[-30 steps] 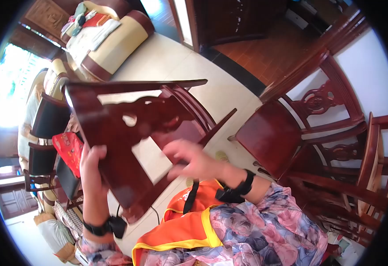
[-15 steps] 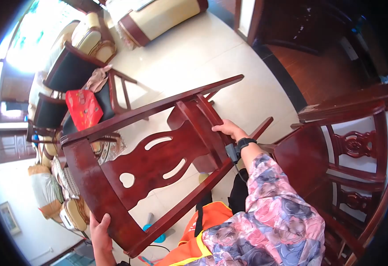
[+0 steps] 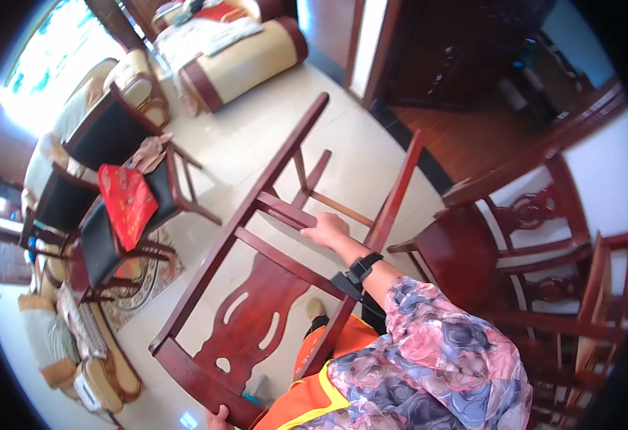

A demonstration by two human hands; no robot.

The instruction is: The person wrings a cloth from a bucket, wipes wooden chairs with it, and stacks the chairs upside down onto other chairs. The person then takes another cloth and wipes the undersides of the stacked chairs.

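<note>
A dark red wooden chair (image 3: 260, 287) with a cut-out back panel is tilted in front of me, its legs pointing away toward the upper right. My right hand (image 3: 328, 231), with a black band and a small device at the wrist, is closed around the rail where the back meets the seat. At the bottom of the view, my left hand (image 3: 219, 417) grips the top rail of the chair's back; only its thumb and part of the fingers show. An orange apron with yellow trim (image 3: 314, 394) lies close below the chair.
At left, black-seated chairs (image 3: 163, 183) hold a red bag (image 3: 125, 204) and a tan cloth (image 3: 150, 153). More red wooden chairs (image 3: 457, 265) stand at right. A cream sofa end (image 3: 246, 61) is at the back, a doorway beyond it. Pale tiles (image 3: 271, 122) cover the floor.
The chair has turned so its legs point more steeply away and its top rail has come lower and nearer. Both hands keep hold of it. The view has shifted slightly.
</note>
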